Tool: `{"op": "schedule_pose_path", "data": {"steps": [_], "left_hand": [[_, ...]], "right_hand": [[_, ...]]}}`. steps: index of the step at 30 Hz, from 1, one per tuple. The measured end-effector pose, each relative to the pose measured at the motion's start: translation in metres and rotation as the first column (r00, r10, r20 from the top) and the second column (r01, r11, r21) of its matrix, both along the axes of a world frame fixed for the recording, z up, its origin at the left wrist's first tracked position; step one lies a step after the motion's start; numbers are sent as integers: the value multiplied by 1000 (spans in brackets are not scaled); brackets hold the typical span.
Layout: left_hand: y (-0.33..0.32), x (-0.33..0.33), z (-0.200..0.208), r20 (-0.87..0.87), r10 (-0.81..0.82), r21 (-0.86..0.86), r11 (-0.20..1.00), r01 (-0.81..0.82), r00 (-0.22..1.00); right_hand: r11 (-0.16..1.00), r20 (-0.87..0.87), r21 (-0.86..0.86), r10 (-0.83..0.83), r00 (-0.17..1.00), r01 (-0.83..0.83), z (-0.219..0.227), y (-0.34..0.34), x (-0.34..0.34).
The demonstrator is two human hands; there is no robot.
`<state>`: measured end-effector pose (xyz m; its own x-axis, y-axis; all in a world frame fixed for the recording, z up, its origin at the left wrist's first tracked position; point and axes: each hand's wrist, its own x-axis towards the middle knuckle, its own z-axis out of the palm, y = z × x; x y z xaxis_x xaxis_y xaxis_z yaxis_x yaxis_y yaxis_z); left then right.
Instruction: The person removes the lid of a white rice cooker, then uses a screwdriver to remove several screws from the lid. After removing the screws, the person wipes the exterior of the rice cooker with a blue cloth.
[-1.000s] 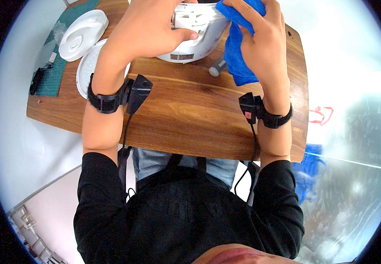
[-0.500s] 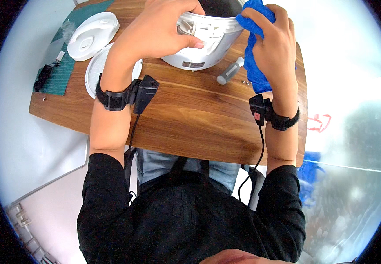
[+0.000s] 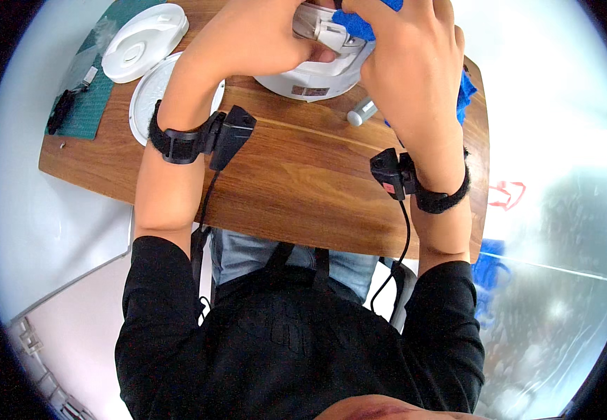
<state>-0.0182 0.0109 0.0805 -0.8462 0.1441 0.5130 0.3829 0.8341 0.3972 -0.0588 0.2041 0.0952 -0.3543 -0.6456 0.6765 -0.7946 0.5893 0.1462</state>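
Observation:
At the far edge of the view, a white rice cooker body [image 3: 303, 87] stands on the wooden table, its upper part cut off by the frame. My left hand [image 3: 258, 38] grips the left of its rim, thumb against the exposed white plastic parts on the near side. From the right, my right hand [image 3: 412, 66] presses a bunched blue cloth [image 3: 354, 26] onto the rim near those parts. Part of the cloth hangs past the wrist. Below the cooker, beside my right hand, lies a short grey handle-shaped tool [image 3: 362, 112], half covered by the hand.
A white oval lid [image 3: 142, 43] and a round white cover [image 3: 151, 105] lie left of my left forearm. Farther left is a green cutting mat [image 3: 85, 120] with a black cable [image 3: 62, 112]. Straps with black devices and cords [image 3: 233, 136] are on both wrists.
My right hand has moved left and inward with the blue cloth, from the rim's right side to the near parts. The cooker sits slightly higher in view.

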Motion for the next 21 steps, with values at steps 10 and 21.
{"op": "schedule_pose_path", "data": {"steps": [10,21], "left_hand": [[-1,1,0,0,-47,53,998,47,999],[3,2,3,8,-3,98,995,2,1000]], "right_hand": [[1000,80,-25,-10,997,12,2,21,-24],[997,85,81,-5,996,-2,11,-8,4]]}}
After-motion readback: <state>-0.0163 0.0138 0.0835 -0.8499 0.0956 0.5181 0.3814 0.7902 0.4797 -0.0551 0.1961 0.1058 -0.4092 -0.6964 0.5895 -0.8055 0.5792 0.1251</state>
